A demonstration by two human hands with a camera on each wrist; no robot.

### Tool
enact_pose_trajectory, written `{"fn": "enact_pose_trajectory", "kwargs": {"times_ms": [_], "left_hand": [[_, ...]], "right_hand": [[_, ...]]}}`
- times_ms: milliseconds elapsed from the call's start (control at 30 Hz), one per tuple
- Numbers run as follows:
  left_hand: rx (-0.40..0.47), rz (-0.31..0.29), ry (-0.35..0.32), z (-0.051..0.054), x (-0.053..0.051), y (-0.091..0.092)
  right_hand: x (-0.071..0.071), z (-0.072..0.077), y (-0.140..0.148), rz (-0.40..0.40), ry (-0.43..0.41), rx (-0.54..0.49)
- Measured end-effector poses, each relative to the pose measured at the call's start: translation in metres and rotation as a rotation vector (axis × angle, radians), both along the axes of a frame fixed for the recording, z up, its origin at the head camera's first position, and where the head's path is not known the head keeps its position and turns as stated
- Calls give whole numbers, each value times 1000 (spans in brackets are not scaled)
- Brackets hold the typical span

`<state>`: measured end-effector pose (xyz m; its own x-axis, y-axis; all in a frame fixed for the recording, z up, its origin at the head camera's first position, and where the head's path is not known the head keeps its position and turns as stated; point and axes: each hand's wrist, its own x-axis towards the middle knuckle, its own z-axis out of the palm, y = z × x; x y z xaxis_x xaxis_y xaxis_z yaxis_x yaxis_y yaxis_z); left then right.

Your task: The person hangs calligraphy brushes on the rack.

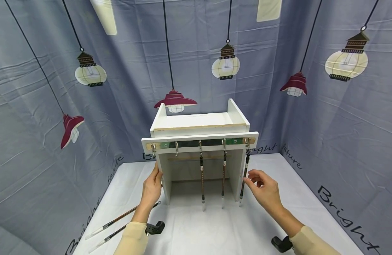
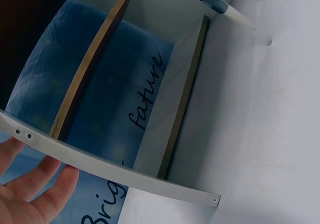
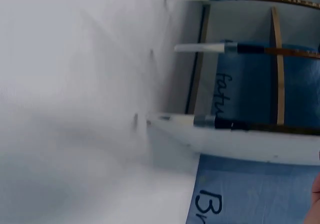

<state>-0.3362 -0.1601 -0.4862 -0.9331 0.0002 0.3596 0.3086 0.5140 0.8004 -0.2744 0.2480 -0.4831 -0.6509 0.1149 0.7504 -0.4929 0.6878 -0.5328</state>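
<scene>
A small white shelf unit [image 1: 199, 120] stands on the table, with a row of metal hooks along its front rail [image 1: 199, 143]. Three calligraphy brushes hang tips down from hooks: a middle brush [image 1: 202, 177], another brush [image 1: 223, 173] right of it, and the rightmost brush [image 1: 243, 180] before the right side panel. My left hand [image 1: 152, 186] rests with extended fingers against the outside of the left side panel [image 2: 110, 171]. Beside the rightmost brush is my right hand [image 1: 263, 187], fingers loosely bent, thumb tip close to the handle; whether it touches is unclear.
Two more brushes lie on the white tabletop at the left: an upper brush [image 1: 119, 217] and a lower brush [image 1: 114, 233], partly behind my left forearm. The two leftmost hooks [image 1: 177, 148] carry no brush. A blue-grey curtain [image 1: 196, 53] with printed lamps surrounds the table.
</scene>
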Motion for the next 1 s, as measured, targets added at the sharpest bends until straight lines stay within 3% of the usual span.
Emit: {"fn": "enact_pose_trajectory", "kwargs": {"times_ms": [167, 567, 767, 1000], "left_hand": [[-18, 23, 11, -2, -1, -1], [-10, 16, 18, -2, -2, -2], [10, 0, 22, -2, -3, -1], [20, 0, 16, -4, -4, -1]], "right_hand": [[-6, -1, 10, -37, -5, 9], [-22, 4, 21, -64, -65, 32], [-29, 8, 21, -30, -139, 26], [-34, 11, 22, 6, -298, 54]]}}
